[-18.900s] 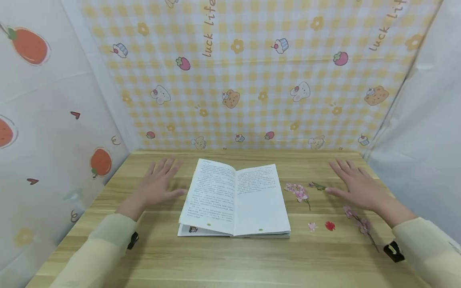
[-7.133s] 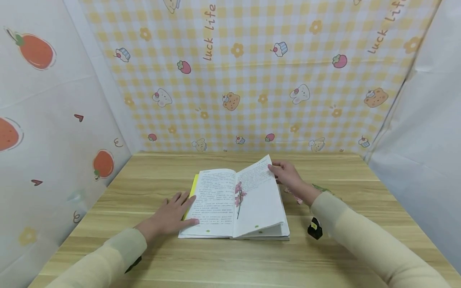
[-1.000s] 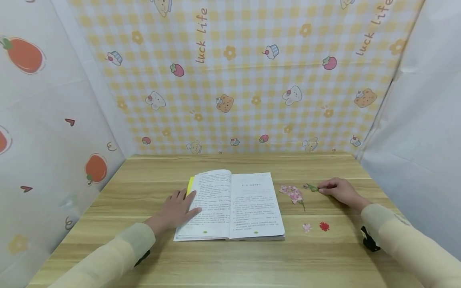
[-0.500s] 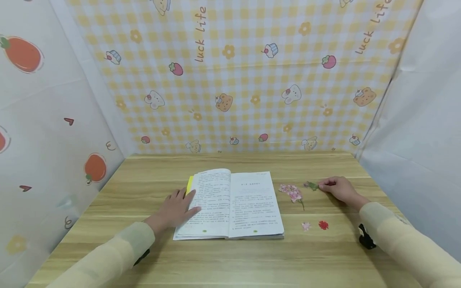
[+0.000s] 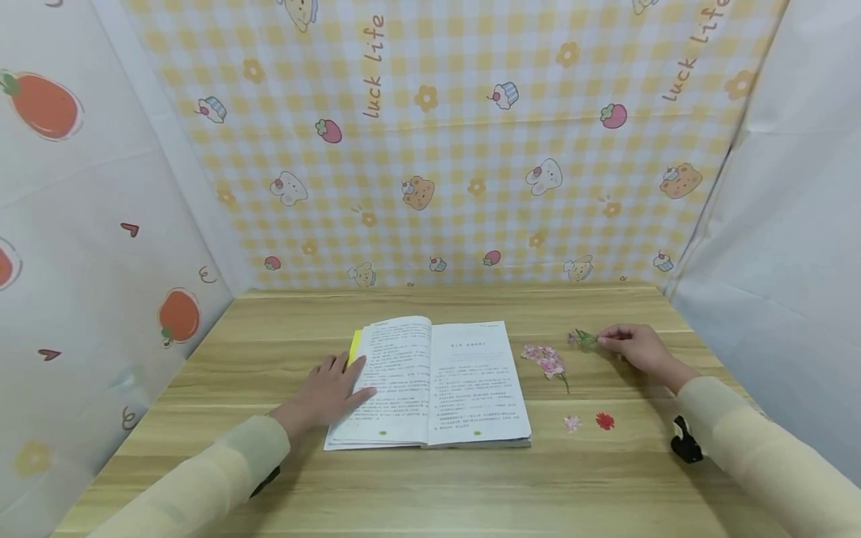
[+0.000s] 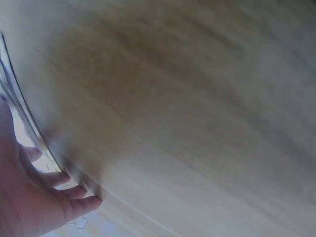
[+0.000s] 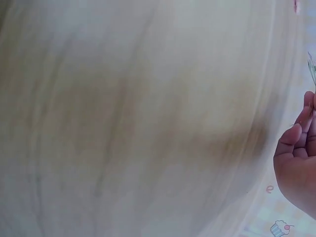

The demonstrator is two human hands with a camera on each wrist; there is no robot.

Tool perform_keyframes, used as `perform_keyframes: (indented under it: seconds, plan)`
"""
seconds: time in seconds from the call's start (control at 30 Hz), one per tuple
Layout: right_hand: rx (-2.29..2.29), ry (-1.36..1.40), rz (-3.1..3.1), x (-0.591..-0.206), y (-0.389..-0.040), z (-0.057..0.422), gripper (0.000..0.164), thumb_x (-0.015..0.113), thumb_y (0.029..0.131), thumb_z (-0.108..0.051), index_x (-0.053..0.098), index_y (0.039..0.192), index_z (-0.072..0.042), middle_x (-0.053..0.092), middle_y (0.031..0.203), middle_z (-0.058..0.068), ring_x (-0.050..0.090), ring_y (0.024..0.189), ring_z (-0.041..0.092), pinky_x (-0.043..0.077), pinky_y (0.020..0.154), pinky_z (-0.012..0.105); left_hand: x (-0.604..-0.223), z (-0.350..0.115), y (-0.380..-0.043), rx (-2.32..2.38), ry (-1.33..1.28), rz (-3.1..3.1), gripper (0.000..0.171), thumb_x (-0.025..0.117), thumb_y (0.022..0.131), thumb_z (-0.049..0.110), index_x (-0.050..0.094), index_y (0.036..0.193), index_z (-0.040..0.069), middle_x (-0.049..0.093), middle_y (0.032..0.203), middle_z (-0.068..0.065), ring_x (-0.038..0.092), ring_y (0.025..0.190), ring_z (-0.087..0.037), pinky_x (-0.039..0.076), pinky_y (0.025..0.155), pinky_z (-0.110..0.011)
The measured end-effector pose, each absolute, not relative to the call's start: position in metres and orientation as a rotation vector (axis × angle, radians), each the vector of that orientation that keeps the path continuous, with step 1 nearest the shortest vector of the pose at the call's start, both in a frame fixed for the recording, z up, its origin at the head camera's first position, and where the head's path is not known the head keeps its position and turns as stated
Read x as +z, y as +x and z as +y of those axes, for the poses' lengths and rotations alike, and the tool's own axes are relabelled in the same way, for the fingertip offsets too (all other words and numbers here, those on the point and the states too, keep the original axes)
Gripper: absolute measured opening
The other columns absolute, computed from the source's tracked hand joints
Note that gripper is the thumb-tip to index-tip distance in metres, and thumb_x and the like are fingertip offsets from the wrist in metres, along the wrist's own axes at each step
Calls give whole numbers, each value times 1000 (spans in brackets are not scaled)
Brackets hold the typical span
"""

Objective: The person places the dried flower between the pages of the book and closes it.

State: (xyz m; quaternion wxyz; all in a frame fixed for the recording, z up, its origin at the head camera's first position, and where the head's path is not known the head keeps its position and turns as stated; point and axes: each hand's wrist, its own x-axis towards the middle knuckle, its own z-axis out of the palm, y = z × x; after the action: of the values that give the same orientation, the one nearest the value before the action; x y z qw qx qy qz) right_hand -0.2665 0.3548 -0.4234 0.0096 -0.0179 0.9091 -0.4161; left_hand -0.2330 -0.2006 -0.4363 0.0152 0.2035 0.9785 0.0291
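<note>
An open book (image 5: 477, 388) lies on the wooden table, printed pages facing up. My left hand (image 5: 329, 392) rests on its left page at the outer edge, fingers spread. In the left wrist view the left hand's fingers (image 6: 74, 207) reach along the book's edge. My right hand (image 5: 639, 350) pinches the stem end of a small green flower sprig (image 5: 584, 340) with a purplish tip, held just above the table right of the book. In the right wrist view the green sprig (image 7: 311, 69) sticks out from the right hand's fingertips, cut by the frame edge.
Between the book and my right hand lies a pink flower sprig (image 5: 548, 364). Nearer me are a small pale pink blossom (image 5: 572, 424) and a red blossom (image 5: 605, 421). A checked cloth (image 5: 457, 209) hangs behind the table (image 5: 430, 493).
Earlier a pink sprig from the far right lay on the book while the right hand lifted a page; now another page shows and that sprig is hidden. Lately the right hand has raised the green sprig slightly.
</note>
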Motion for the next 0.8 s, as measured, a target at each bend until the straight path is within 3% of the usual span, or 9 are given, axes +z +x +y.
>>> perform_keyframes:
  seconds: [0.27,0.37,0.57,0.8]
  plan:
    - [-1323,-77,2766,-414,-269,348,41,60,98,-26,59,128,2,61,124,21,57,100,25,49,77,34,-436,-201,-232,105,636,3044,74,41,98,57,34,150,5,33,146,-31,34,130,-49,32,99,-63]
    - [-1373,-79,2721,-410,-271,343,45,61,97,-24,55,132,5,60,125,22,60,102,25,52,80,36,-435,-201,-231,107,636,3042,75,41,98,58,34,150,4,33,146,-31,34,130,-49,32,99,-64]
    - [-1516,-103,2588,-399,-271,325,53,63,96,-20,46,136,11,57,129,25,62,100,13,50,90,39,-435,-201,-231,122,642,3039,75,40,98,58,33,150,4,33,146,-31,34,130,-49,32,99,-64]
    - [-1704,-148,2351,-392,-271,297,55,57,98,-9,33,139,18,47,131,35,55,117,35,45,97,42,-435,-201,-233,107,641,3035,75,40,98,59,33,151,5,33,146,-31,34,130,-49,32,99,-63]
